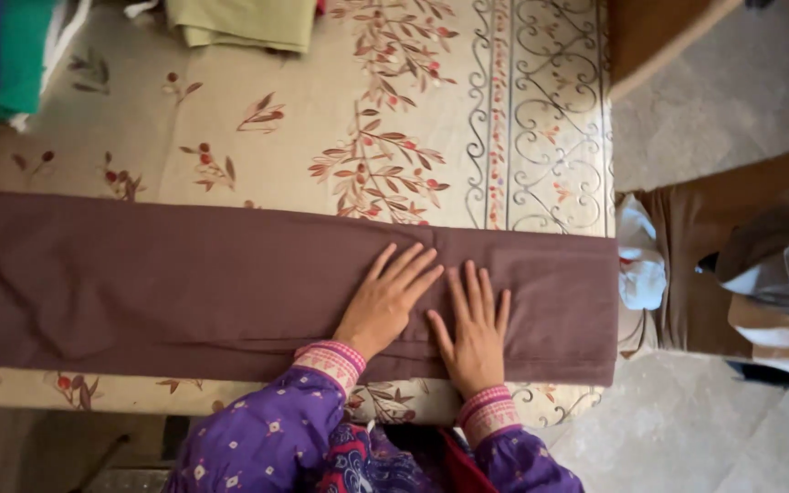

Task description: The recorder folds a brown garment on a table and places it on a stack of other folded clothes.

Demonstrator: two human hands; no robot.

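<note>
Both hands flat, fingers apart, on brown cloth (184, 288): left hand (385, 301), right hand (477, 333). Folded green fabric (244, 23) far, white bag (641, 265) right w/ brown packages (705, 265).

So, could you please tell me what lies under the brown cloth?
The brown cloth lies on a floral sheet, showing above and below. Both hands press on top; anything beneath is hidden.

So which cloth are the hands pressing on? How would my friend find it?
Look at the table covered by a cream sheet with red flowers. Across its near edge lies a long folded brown cloth, with the left hand and right hand flat on it. It is plain and dark, unlike the folded green cloth at the far edge.
</note>
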